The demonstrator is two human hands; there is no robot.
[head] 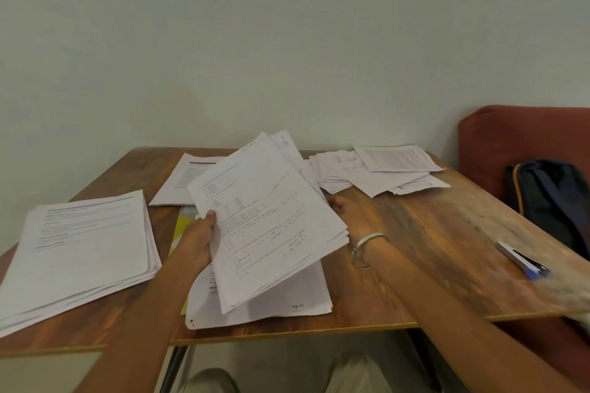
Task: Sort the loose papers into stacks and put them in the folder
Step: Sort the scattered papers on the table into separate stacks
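**Papers up off the table, both hands on the bundle**

Papers first: a thick bundle (268,226) is held tilted above the table (431,249), and it is our landmark for everything else. The left hand (199,238) pinches its left edge, thumb on top of the top sheet and fingers curled underneath. The right hand (348,217) sits at the bundle's right edge, fingers tucked behind the sheets; it looks like a supporting grip, though the fingertips are hidden. A bangle (367,249) rides that wrist.

The bundle's long axis runs from near the person away toward the wall, leaning right at the far end. Straight beneath it lies a flat pile (297,300), and a yellow sliver (181,226), possibly the folder, peeks out just left of the bundle, under the left hand. I cannot be sure what it is.

Out to the left of the bundle rests a big neat stack (83,249); behind it on the left, a smaller stack (182,182). Behind it on the right sprawls an unsorted scatter (380,171). Further right, a pen (523,260) near the table edge and a dark bag (549,198) on a red seat (523,137).

My read: sorting is midway. The left hand is nearer the neat stack, the right nearer the scatter, so where the bundle goes decides who carries.
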